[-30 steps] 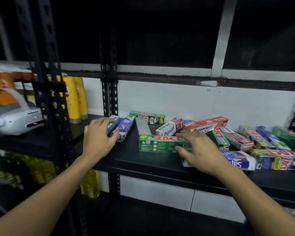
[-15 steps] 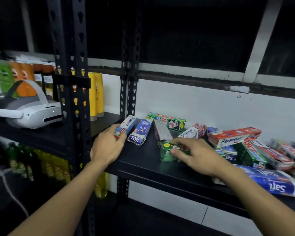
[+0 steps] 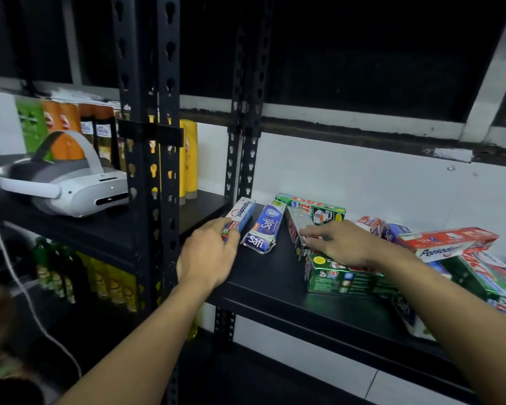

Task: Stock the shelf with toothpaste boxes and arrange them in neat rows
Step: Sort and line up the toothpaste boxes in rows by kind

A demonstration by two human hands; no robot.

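Shifted the right hand [image 3: 342, 244] off the end of the green box [image 3: 339, 277] and onto the silver box [image 3: 297, 226] just right of the blue box [image 3: 263, 229], with bent fingers laid over its near end; cannot tell whether gripping or only touching. Holding the white box [image 3: 241, 213] just left of the blue box with the left hand [image 3: 208, 258], curled round its near end. Lying on the black shelf [image 3: 269, 282], all of these, with a rear box [image 3: 310, 204] behind the blue box and a red box [image 3: 447, 241] well to its right atop a loose heap.

Dim rm; white wall [image 3: 362, 179], dark window [image 3: 362, 54] above w/ white frame.
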